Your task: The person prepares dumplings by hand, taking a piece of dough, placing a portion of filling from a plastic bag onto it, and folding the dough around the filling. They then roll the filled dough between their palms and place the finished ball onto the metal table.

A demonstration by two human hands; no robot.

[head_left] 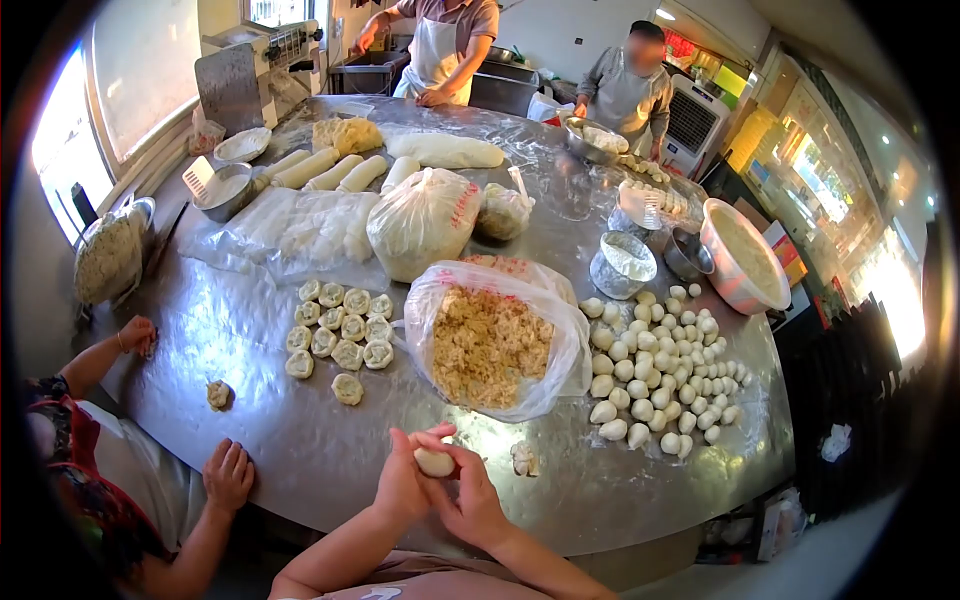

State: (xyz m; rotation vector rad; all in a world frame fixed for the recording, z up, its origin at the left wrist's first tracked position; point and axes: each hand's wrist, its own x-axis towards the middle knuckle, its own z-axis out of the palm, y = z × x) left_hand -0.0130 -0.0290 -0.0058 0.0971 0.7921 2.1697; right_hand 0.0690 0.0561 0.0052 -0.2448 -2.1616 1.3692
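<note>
Over the near edge of the metal table, my left hand (399, 478) and my right hand (470, 496) are closed together around a pale, smooth dough ball (434, 462). Part of the ball is hidden by fingers. Just right of my hands lies a small scrap of dough (524, 460). Beyond them sits a plastic bag of crumbly tan filling (490, 345), its mouth spread wide. Many white dough balls (655, 370), some pointed, cover the table to the right. On the left, several round flattened dough pieces (340, 325) with pleated tops lie in rows.
A co-worker's hands (229, 474) rest at the left edge, near a brownish lump (218, 395). Dough rolls (330, 173), a tied bag (422, 225) and a pink basin (745, 257) stand farther back. Two people (630, 95) are across the table.
</note>
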